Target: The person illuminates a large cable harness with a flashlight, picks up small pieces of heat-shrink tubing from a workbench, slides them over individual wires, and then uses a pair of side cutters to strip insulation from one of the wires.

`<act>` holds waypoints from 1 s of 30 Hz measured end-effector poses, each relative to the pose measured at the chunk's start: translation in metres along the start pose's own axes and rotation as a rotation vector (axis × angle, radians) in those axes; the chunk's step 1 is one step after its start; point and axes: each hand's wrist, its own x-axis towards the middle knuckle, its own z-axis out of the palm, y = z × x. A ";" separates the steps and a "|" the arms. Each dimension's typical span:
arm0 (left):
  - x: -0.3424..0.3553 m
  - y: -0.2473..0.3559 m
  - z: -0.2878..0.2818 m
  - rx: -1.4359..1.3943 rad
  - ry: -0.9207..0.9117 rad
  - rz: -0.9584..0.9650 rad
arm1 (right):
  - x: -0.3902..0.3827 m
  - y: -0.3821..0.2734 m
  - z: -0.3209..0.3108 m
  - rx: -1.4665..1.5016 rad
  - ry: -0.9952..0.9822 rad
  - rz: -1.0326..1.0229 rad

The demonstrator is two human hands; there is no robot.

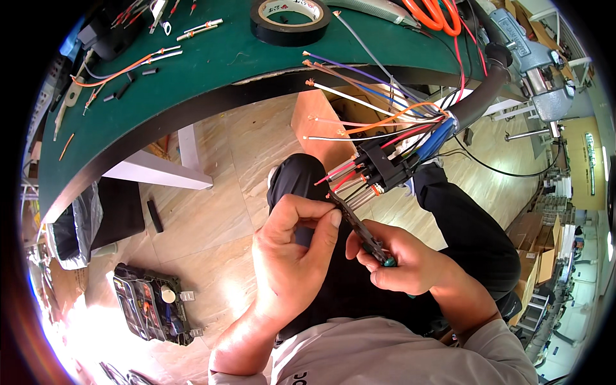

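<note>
My right hand point(410, 258) is closed around hand pliers point(360, 226) with dark jaws and a bit of green handle showing. The jaws point up and left, beside the ends of several wires. My left hand point(292, 247) pinches thumb and forefinger together right by the jaw tips; what lies between them is too small to make out. Just above the pliers, a black plastic block point(385, 165) surrounds several red, black and white wires. These come from a thick black cable point(478, 102), whose other stripped wires, white, orange, purple and blue, fan out to the left.
A green-topped bench point(212, 70) curves across the top, bearing black tape point(292, 20), cut wires point(125, 67) and orange cord point(433, 16). A bench vise point(545, 83) stands at upper right. On the floor lie an open toolbox point(154, 305) and a bin point(74, 224).
</note>
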 end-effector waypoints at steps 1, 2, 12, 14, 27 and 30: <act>0.000 0.000 0.000 -0.005 -0.004 -0.003 | 0.000 0.000 0.000 0.002 -0.002 0.000; 0.000 -0.001 0.000 -0.010 -0.008 -0.007 | -0.001 0.000 -0.001 0.003 -0.004 0.001; -0.002 -0.002 0.002 -0.053 -0.011 -0.031 | -0.001 0.003 -0.004 -0.063 0.009 -0.017; -0.001 -0.001 0.001 -0.037 -0.020 -0.027 | -0.001 0.003 -0.004 -0.075 0.013 -0.024; 0.013 0.016 -0.007 0.149 0.034 0.101 | 0.000 0.009 -0.006 -0.199 0.059 -0.078; 0.036 0.039 -0.005 0.425 -0.157 0.121 | 0.000 0.011 -0.006 -0.225 0.065 -0.071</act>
